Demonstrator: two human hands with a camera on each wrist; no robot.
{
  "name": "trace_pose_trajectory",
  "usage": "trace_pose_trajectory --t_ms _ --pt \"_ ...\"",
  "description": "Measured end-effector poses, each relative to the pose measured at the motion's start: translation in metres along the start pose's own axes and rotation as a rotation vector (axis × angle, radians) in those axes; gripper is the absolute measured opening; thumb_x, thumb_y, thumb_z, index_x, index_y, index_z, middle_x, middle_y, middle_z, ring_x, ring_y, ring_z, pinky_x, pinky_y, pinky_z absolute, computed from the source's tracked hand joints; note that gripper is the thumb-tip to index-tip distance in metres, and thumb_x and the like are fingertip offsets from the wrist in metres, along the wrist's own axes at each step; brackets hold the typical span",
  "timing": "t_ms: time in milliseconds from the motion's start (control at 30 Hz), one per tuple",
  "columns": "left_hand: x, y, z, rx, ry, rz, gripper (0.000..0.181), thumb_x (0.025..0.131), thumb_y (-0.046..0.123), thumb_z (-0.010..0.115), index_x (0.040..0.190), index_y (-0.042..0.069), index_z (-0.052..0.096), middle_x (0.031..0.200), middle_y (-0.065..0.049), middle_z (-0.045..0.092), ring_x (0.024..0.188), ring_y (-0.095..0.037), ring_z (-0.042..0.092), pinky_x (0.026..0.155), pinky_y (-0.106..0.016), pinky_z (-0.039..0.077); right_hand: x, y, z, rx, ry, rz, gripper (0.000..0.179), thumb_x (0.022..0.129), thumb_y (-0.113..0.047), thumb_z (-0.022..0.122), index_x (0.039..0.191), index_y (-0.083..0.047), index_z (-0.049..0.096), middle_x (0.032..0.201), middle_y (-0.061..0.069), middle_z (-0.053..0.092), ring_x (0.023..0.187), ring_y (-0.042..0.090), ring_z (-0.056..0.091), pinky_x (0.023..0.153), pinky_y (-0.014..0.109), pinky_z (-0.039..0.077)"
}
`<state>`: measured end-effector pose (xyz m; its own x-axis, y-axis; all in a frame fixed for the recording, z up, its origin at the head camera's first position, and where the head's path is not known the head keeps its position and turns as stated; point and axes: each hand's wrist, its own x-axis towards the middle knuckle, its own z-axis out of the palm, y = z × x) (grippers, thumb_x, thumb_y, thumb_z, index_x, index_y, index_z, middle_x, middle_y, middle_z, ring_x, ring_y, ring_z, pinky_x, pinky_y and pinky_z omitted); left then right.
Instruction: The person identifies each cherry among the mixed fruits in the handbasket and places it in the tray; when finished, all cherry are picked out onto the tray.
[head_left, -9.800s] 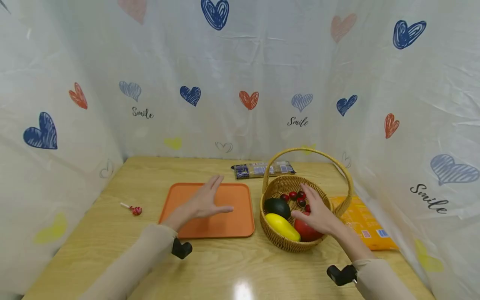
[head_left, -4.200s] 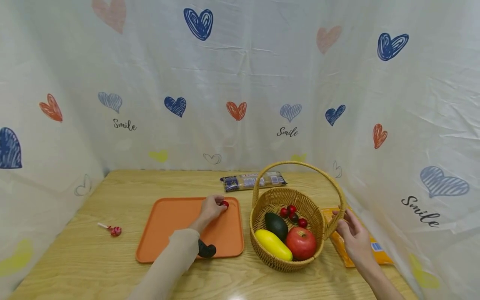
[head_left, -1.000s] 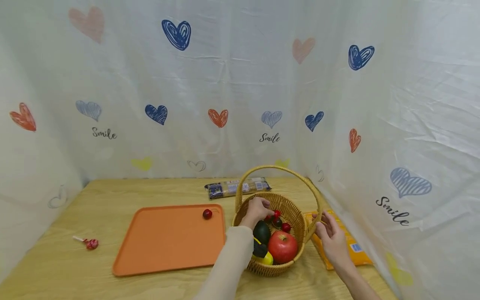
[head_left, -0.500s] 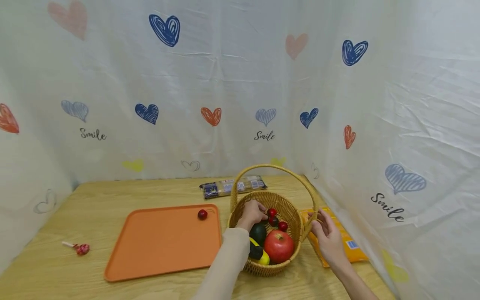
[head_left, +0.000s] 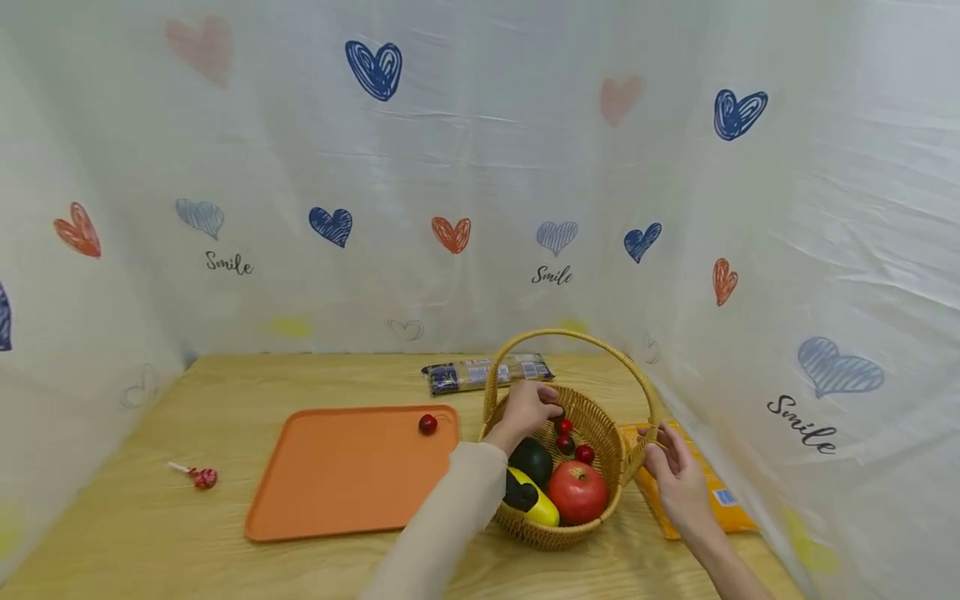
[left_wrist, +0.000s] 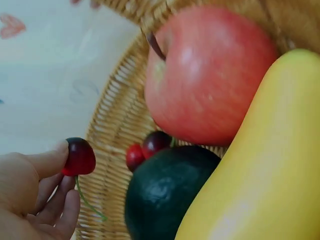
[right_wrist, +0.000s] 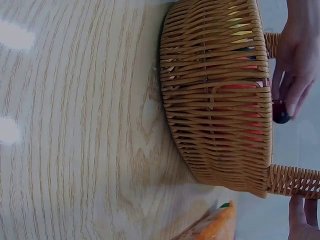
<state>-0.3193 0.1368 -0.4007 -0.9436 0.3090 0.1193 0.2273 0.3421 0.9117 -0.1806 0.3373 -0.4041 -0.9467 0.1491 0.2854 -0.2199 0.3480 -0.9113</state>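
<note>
My left hand (head_left: pixel 527 408) is over the wicker basket (head_left: pixel 607 500), pinching a dark red cherry (left_wrist: pixel 80 157) between thumb and fingers; its green stem hangs down. The right hand (head_left: pixel 678 479) holds the base of the basket's handle (head_left: pixel 647 392) on the right side, its fingers partly behind the wicker. Inside the basket lie a red apple (head_left: pixel 578 492), a dark green avocado (head_left: pixel 531 460), a long yellow fruit (head_left: pixel 546 510) and three more cherries (head_left: pixel 584 454). Another cherry (head_left: pixel 427 424) sits near the far right corner of the orange tray (head_left: pixel 345 475).
Behind the basket lies a clear-and-blue packet of long sticks (head_left: pixel 472 375). An orange bag (head_left: pixel 723 500) lies to the basket's right, partly under my right hand. A wrapped lollipop (head_left: pixel 202 477) is left of the tray. Heart-printed curtains (head_left: pixel 495 300) enclose the table.
Earlier my left hand set one cherry on the tray, then went into the basket; now it has risen slightly with another cherry. My right hand moved from above the fruit to the handle.
</note>
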Motion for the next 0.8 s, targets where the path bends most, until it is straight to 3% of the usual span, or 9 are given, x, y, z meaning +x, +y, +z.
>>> trace_pose_trajectory --t_ms 133,267,367,533,800 --pt "-0.007 0.008 -0.006 -0.029 -0.044 0.050 0.024 0.083 0.009 0.072 0.107 0.003 0.070 0.094 0.000 0.068 0.087 -0.014 0.062 0.071 -0.025 0.052 -0.001 0.002 -0.004 0.006 0.008 -0.022 0.062 0.103 -0.023 0.040 0.148 0.008 0.010 0.139 0.025 0.028 0.107 -0.019 0.040 0.085 0.009 0.042" --pt "-0.017 0.008 -0.019 -0.022 -0.070 0.078 0.022 0.084 0.012 0.073 0.105 0.007 0.072 0.093 0.002 0.069 0.085 -0.010 0.063 0.071 -0.023 0.052 0.000 0.005 -0.005 0.033 0.016 -0.063 0.058 0.102 -0.021 0.041 0.146 0.008 0.016 0.131 0.011 0.039 0.109 -0.012 0.046 0.086 0.012 0.044" --pt "-0.029 0.004 -0.033 -0.021 -0.079 0.087 0.020 0.084 0.014 0.073 0.104 0.010 0.073 0.092 0.003 0.069 0.084 -0.009 0.063 0.071 -0.023 0.052 0.001 0.007 -0.003 0.065 0.017 -0.093 0.050 0.102 -0.019 0.043 0.143 0.004 0.026 0.125 0.001 0.046 0.110 -0.008 0.048 0.086 0.013 0.045" --pt "-0.051 -0.006 -0.051 -0.056 -0.112 0.075 0.019 0.083 0.014 0.074 0.101 0.011 0.074 0.091 0.004 0.070 0.083 -0.008 0.063 0.073 -0.024 0.052 0.000 0.010 -0.001 0.133 0.032 -0.147 0.034 0.101 -0.011 0.045 0.134 -0.007 0.040 0.119 -0.004 0.053 0.107 -0.004 0.053 0.084 0.014 0.047" --pt "-0.069 -0.023 -0.082 -0.101 -0.091 0.075 0.021 0.083 0.013 0.074 0.103 0.007 0.073 0.094 0.000 0.070 0.084 -0.012 0.064 0.075 -0.027 0.052 0.000 0.011 0.003 0.151 0.027 -0.169 0.034 0.100 -0.008 0.044 0.134 -0.010 0.040 0.117 -0.008 0.054 0.105 -0.004 0.054 0.081 0.014 0.048"
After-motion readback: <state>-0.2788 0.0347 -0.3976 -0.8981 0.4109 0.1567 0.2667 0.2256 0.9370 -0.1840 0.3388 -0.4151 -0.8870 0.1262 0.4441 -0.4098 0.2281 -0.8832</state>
